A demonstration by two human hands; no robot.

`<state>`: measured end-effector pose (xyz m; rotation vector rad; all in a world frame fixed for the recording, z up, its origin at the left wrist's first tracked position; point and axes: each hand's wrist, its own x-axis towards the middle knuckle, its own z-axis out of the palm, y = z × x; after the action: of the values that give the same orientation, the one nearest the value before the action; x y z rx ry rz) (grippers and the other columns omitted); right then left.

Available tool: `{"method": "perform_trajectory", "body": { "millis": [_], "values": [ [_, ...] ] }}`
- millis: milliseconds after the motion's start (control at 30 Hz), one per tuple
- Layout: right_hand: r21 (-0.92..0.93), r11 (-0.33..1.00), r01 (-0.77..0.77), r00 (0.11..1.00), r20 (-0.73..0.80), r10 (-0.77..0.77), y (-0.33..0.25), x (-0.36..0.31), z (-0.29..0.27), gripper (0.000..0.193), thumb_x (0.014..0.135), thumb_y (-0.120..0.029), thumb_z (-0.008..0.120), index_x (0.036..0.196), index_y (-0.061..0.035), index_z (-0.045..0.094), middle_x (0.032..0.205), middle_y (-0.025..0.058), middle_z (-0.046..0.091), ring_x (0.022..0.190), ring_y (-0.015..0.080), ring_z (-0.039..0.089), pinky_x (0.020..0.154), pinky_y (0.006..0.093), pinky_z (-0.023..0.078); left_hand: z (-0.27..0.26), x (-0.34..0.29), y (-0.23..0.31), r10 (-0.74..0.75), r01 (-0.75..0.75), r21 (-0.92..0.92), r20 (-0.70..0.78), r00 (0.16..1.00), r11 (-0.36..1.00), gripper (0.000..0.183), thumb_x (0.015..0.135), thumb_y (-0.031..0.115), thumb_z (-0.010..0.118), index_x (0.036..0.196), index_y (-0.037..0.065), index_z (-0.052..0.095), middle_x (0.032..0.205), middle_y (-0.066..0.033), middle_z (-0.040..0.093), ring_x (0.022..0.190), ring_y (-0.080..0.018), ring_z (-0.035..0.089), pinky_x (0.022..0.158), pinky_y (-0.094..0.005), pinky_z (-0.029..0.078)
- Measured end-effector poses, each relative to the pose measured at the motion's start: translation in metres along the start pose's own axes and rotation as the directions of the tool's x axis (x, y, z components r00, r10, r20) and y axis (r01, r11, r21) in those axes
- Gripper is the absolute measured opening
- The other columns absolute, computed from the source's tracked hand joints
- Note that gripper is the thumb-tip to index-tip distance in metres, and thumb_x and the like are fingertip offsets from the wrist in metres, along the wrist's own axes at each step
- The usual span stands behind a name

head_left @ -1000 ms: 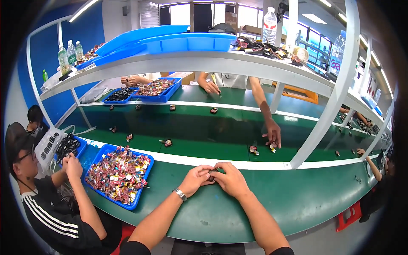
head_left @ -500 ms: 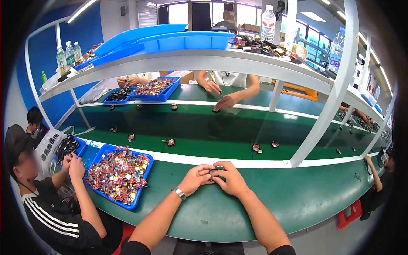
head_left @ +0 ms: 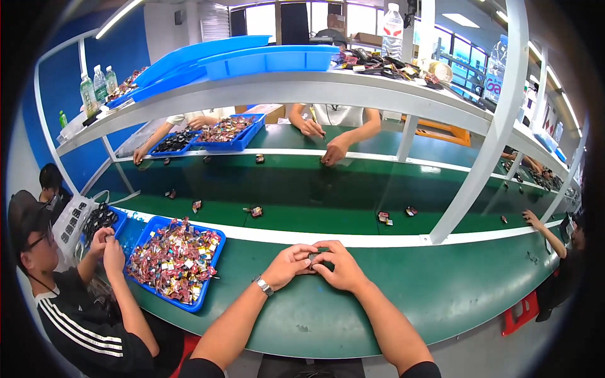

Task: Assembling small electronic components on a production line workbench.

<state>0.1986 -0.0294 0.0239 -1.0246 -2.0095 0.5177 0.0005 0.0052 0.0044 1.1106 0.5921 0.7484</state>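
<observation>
My left hand (head_left: 288, 267) and my right hand (head_left: 340, 266) meet over the green worktop at the middle, thumbs and fingertips closed together. Between them they grip a small dark piece (head_left: 313, 257); the fingers cover most of it, so its kind cannot be made out. A watch with a metal band (head_left: 264, 286) is on my left wrist. To the left of my hands sits a blue tray (head_left: 218, 247) heaped with small red, white and yellow wired parts (head_left: 173, 261).
Beyond a white rail (head_left: 283, 238) runs a green belt (head_left: 315, 214) with scattered small parts (head_left: 254, 211). A slanted white post (head_left: 472, 145) and a shelf (head_left: 302, 88) stand ahead. Co-workers sit at left, across and at right; a red stool (head_left: 522, 314) is at the lower right.
My hands keep nearly the same pose around the dark piece. At far left across the belt, a co-worker's arm now reaches to the rail. The right-hand co-worker's hand has moved further over the belt.
</observation>
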Motion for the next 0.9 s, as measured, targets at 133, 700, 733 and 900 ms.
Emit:
{"method": "perform_trajectory", "body": {
  "millis": [133, 700, 733, 900],
  "values": [
    [-0.042, 0.998, -0.041, 0.997, -0.071, 0.038, -0.003, -0.001, 0.001, 0.01, 0.08, -0.011, 0.07, 0.089, -0.0071, 0.068, 0.118, 0.0086, 0.059, 0.113, 0.0277, 0.053, 0.093, 0.0382, 0.047, 0.001, 0.003, 0.0, 0.005, -0.005, -0.057, 0.015, 1.0, 0.998, 0.032, 0.096, 0.003, 0.051, 0.128, 0.003, 0.049, 0.118, -0.0088, 0.061, 0.11, -0.0176, 0.06, 0.094, -0.035, 0.052],
    [-0.015, 1.0, 0.001, 0.986, -0.168, -0.004, -0.006, 0.0, 0.009, 0.01, 0.08, -0.01, 0.071, 0.09, -0.0073, 0.069, 0.113, 0.0048, 0.06, 0.107, 0.0248, 0.055, 0.086, 0.0351, 0.051, -0.003, 0.0, 0.002, 0.036, -0.033, -0.103, 0.029, 0.999, 0.994, 0.03, 0.095, 0.006, 0.056, 0.124, 0.005, 0.05, 0.123, -0.009, 0.057, 0.112, -0.019, 0.059, 0.096, -0.0363, 0.051],
    [-0.024, 1.0, -0.005, 0.986, -0.167, 0.001, -0.006, 0.0, 0.009, 0.012, 0.079, -0.008, 0.072, 0.09, -0.007, 0.069, 0.114, 0.0055, 0.06, 0.107, 0.0249, 0.055, 0.087, 0.0349, 0.051, -0.003, 0.0, 0.002, 0.035, -0.032, -0.103, 0.03, 0.999, 0.994, 0.03, 0.095, 0.006, 0.056, 0.124, 0.005, 0.05, 0.123, -0.009, 0.057, 0.112, -0.019, 0.059, 0.096, -0.0363, 0.051],
    [-0.025, 1.0, 0.015, 0.979, -0.202, -0.02, 0.006, -0.005, 0.007, 0.013, 0.078, -0.01, 0.073, 0.089, -0.0062, 0.07, 0.113, 0.008, 0.062, 0.109, 0.027, 0.055, 0.09, 0.0374, 0.049, 0.001, 0.008, -0.006, 0.062, -0.062, -0.099, -0.003, 0.998, 0.993, 0.023, 0.094, 0.005, 0.057, 0.116, 0.007, 0.052, 0.116, -0.0089, 0.059, 0.11, -0.0208, 0.06, 0.094, -0.0386, 0.053]
  ]
}}
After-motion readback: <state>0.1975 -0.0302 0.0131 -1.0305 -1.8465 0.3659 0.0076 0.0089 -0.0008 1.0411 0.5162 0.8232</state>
